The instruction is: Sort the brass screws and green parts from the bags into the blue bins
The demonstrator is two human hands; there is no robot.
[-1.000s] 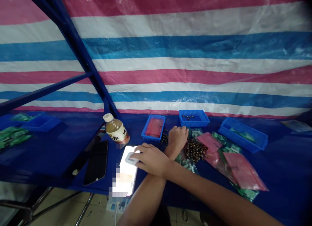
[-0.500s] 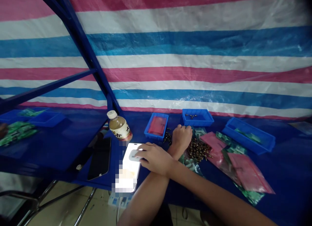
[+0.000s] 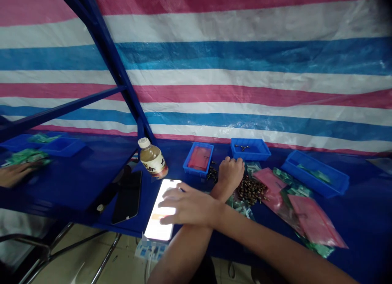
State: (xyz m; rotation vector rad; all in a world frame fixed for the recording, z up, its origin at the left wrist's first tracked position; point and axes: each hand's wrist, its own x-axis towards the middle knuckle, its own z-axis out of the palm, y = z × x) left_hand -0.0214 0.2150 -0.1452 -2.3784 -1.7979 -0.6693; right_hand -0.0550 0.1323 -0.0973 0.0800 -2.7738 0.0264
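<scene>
Fingers of the right hand (image 3: 185,206) have shifted and spread over the lit smartphone (image 3: 159,222); contact is unclear. Curled beyond the crossed forearms, the left hand (image 3: 231,173) sits beside the small metal fasteners (image 3: 251,191), its grip hidden. Left of it lies a blue bin (image 3: 186,167) holding a pink bag (image 3: 199,158).
</scene>
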